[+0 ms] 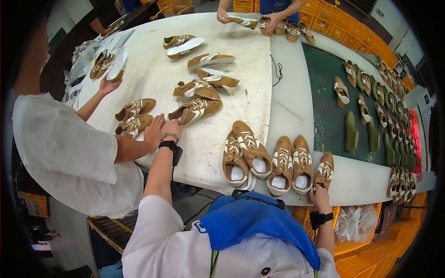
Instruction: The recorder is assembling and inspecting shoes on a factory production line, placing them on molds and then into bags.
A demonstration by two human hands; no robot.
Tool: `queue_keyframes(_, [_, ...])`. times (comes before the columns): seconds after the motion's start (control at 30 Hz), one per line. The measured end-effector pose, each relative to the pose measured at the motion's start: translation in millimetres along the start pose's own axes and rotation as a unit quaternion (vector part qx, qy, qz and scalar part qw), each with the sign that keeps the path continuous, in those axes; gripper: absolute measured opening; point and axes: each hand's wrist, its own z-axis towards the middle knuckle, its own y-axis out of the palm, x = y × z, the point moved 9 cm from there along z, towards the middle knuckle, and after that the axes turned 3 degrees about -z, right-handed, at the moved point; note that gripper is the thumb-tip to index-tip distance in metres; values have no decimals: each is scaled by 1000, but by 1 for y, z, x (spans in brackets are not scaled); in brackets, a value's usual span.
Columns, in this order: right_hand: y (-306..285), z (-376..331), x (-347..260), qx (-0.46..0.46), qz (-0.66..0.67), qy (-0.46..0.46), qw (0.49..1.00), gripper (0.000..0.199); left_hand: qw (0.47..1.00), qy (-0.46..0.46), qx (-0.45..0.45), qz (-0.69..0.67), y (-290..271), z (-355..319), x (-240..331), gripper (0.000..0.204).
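Note:
My left hand (170, 128) reaches across the white table (259, 83) and grips the heel of a brown shoe with white stripes (197, 110). My right hand (319, 194) holds the heel of another brown shoe (325, 169) at the table's near edge. That shoe is the right end of a row with two pairs (245, 153) (293, 164) lying toes away from me. A co-worker's hand (154, 130) rests right beside my left hand, on a shoe (134, 125).
More brown shoes (208, 81) are scattered over the table. A co-worker in white stands at my left, lifting a shoe (116, 65). Another person's hands (266, 21) handle shoes at the far end. A dark green belt (324, 120) on the right carries shoes and green insoles (351, 132). Orange crates line the far side.

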Motion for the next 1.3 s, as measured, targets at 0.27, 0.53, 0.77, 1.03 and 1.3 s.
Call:
queue_keyframes(0.27, [-98,21,-53,111,71,-102,986,23,988,104,-28,-107,-18,-44,62,36])
queue_keyframes(0.53, [-142,49,-121,80,96,-163,979,25,940,216,164,-208,-97,7,214,38])
queue_keyframes(0.77, [-149,128,-270,56,39,-409,910,22,915,265,91,-291,-70,-6,193,23])
queue_keyframes(1.03, [-77,274,-470,186,-69,-400,895,50,941,64,-18,-331,-3,-143,72,18])
queue_keyframes(1.3, [-43,325,-404,-243,571,-152,769,32,891,-30,-62,-449,42,-187,56,17])
